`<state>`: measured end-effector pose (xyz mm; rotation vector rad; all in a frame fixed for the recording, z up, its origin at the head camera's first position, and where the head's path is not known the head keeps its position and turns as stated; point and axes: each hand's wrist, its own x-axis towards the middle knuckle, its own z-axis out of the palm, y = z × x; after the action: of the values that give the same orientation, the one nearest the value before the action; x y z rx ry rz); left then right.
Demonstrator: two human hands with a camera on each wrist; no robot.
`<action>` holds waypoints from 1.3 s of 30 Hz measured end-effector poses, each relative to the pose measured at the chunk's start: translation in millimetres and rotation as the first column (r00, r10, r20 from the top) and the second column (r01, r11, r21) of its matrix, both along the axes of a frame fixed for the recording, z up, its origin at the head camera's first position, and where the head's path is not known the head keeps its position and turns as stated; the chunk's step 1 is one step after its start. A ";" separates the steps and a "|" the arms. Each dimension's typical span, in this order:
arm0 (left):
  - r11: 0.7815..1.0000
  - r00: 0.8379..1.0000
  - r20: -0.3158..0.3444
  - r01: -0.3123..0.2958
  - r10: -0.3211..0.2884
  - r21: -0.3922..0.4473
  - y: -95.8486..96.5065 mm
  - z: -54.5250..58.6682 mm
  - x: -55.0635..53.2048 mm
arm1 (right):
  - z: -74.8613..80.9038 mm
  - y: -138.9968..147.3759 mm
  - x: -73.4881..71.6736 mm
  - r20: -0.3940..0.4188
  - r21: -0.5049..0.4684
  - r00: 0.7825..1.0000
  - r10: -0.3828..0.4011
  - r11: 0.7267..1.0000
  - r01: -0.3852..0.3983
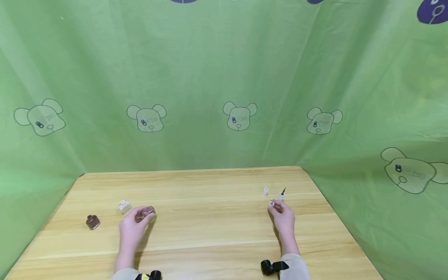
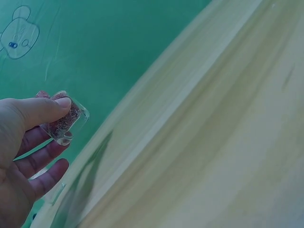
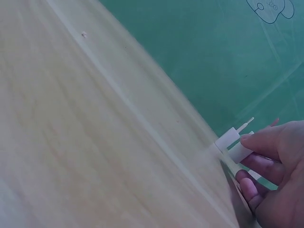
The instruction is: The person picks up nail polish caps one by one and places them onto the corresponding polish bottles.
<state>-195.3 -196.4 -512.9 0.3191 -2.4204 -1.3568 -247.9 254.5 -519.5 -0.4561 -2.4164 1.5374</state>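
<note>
In the head view my left hand pinches a small clear nail polish bottle with reddish glitter inside. The left wrist view shows this bottle tilted under the thumb, its other fingers loosely bent. Far to the right, my right hand pinches a white nail polish cap between thumb and fingers, close over the table. Beside it stand two white brush caps with brushes pointing up: one with a pale brush and one with a dark brush.
A clear nail polish bottle stands just behind my left hand. Further left is a dark brown polish bottle. The wooden table ends at a green curtain behind and on both sides.
</note>
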 end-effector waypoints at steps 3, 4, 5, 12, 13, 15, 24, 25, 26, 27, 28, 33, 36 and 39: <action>1.000 1.000 -0.020 0.011 -0.010 0.005 5.8 -1.2 -1.2 | -0.8 -0.9 -0.6 -0.019 0.008 1.000 0.001 1.000 0.000; 1.000 1.000 -0.019 0.018 -0.017 0.008 7.5 -1.5 -1.4 | -1.1 -1.2 -1.0 -0.025 0.010 1.000 0.001 1.000 0.000; 1.000 1.000 -0.017 0.023 -0.023 0.012 9.3 -1.5 -1.7 | -1.3 -1.7 -1.0 -0.032 0.013 0.999 0.001 1.000 -0.001; 0.997 0.998 0.003 0.063 -0.064 0.046 21.3 -1.4 -2.9 | -0.7 -6.2 -0.9 -0.054 0.027 0.998 0.011 1.000 -0.009; 0.997 0.998 0.003 0.067 -0.067 0.048 23.0 -1.6 -3.6 | -0.5 -7.2 -0.8 -0.058 0.033 0.998 0.013 0.999 -0.011; 0.996 0.997 -0.006 0.073 -0.072 0.042 26.7 -2.0 -5.1 | 0.2 -9.6 -0.4 -0.067 0.047 0.998 0.014 0.999 -0.011; 0.991 0.992 -0.025 0.125 -0.124 0.048 42.1 -1.5 -9.4 | 3.3 -23.5 0.2 -0.055 0.052 0.996 0.069 0.996 -0.066; 0.990 0.991 -0.025 0.130 -0.129 0.052 43.6 -0.9 -9.4 | 4.3 -25.7 0.1 -0.045 0.048 0.996 0.078 0.996 -0.076; 0.990 0.991 -0.029 0.133 -0.132 0.050 45.1 -0.2 -9.4 | 4.8 -27.8 -0.1 -0.039 0.052 0.995 0.091 0.995 -0.089; 0.990 0.990 -0.033 0.136 -0.134 0.049 46.7 0.3 -9.6 | 5.3 -29.9 -0.4 -0.032 0.054 0.994 0.100 0.994 -0.098; 0.989 0.990 -0.038 0.137 -0.135 0.048 48.5 0.9 -9.8 | 6.1 -31.9 -0.8 -0.028 0.057 0.993 0.111 0.992 -0.109; 0.988 0.986 -0.071 0.150 -0.148 0.032 59.7 1.6 -12.8 | 8.0 -37.5 -3.1 -0.014 0.083 0.992 0.122 0.989 -0.120; 0.985 0.983 -0.074 0.170 -0.167 0.038 67.1 0.2 -16.0 | 8.5 -38.9 -4.0 -0.011 0.100 0.993 0.118 0.988 -0.116; 0.981 0.980 -0.072 0.189 -0.185 0.045 73.8 -1.4 -19.8 | 9.3 -41.4 -4.8 -0.016 0.107 0.992 0.128 0.986 -0.125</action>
<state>-215.1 -122.5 -514.3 0.0574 -2.4123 -1.4851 -252.7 213.1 -510.2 -0.2670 -2.5374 1.4452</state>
